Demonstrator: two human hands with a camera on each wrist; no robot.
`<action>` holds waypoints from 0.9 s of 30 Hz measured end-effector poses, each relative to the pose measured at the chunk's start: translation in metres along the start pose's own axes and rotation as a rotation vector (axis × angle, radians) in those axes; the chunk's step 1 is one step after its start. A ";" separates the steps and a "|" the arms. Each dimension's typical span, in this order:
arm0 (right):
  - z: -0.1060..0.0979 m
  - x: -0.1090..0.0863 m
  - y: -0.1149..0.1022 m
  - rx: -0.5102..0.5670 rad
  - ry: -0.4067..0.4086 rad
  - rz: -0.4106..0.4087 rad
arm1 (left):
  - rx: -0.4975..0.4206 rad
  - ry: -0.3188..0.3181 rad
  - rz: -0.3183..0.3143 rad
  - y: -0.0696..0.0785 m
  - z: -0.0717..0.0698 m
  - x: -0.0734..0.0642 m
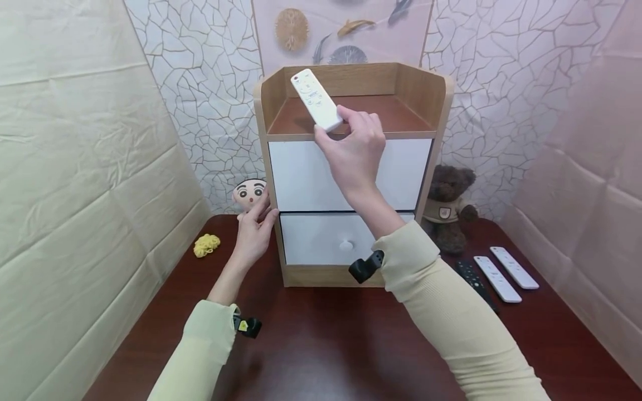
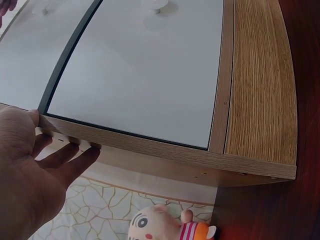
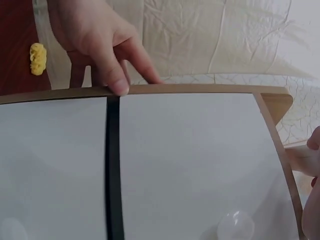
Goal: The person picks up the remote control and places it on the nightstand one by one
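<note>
My right hand point(image 1: 357, 147) pinches the lower end of a white remote control point(image 1: 313, 97) between thumb and fingers. The remote is tilted, button side towards me, in front of the open top shelf point(image 1: 401, 114) of a small wooden cabinet point(image 1: 311, 277). Against the cabinet's left side rests my left hand point(image 1: 254, 236), thumb on the front edge. The left wrist view shows its extended fingers point(image 2: 75, 162) along the side panel. Two white drawers make up the front, an upper drawer point(image 1: 301, 172) and a lower drawer point(image 1: 313, 242); both are closed.
Two white remotes point(image 1: 514, 267) and a black remote point(image 1: 471, 275) lie on the dark red table point(image 1: 311, 345) at right. A brown teddy bear point(image 1: 446, 209) sits beside the cabinet. On the left are a doll point(image 1: 242, 196) and a yellow yarn bundle point(image 1: 206, 245).
</note>
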State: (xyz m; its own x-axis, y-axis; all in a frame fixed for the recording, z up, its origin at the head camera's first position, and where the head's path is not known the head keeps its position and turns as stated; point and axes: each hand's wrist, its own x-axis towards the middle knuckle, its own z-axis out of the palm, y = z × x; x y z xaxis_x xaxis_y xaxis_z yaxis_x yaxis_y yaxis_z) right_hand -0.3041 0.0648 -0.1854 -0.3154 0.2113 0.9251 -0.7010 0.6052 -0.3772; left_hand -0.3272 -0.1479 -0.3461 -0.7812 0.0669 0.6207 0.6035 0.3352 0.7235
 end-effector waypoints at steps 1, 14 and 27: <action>0.002 0.001 -0.001 -0.017 -0.011 0.004 | -0.001 -0.003 -0.002 0.000 0.000 0.000; 0.020 0.020 -0.015 -0.183 -0.205 0.165 | -0.025 -0.022 -0.045 0.002 0.001 -0.002; 0.028 0.032 -0.014 -0.375 -0.349 0.288 | -0.018 -0.016 -0.042 0.001 0.002 -0.002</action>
State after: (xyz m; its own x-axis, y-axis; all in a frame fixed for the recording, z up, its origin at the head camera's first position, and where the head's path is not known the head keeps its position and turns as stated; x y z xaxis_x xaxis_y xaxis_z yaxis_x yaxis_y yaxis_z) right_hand -0.3227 0.0414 -0.1516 -0.6963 0.1807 0.6946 -0.3016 0.8045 -0.5117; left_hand -0.3257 -0.1461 -0.3474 -0.8083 0.0687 0.5847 0.5728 0.3212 0.7542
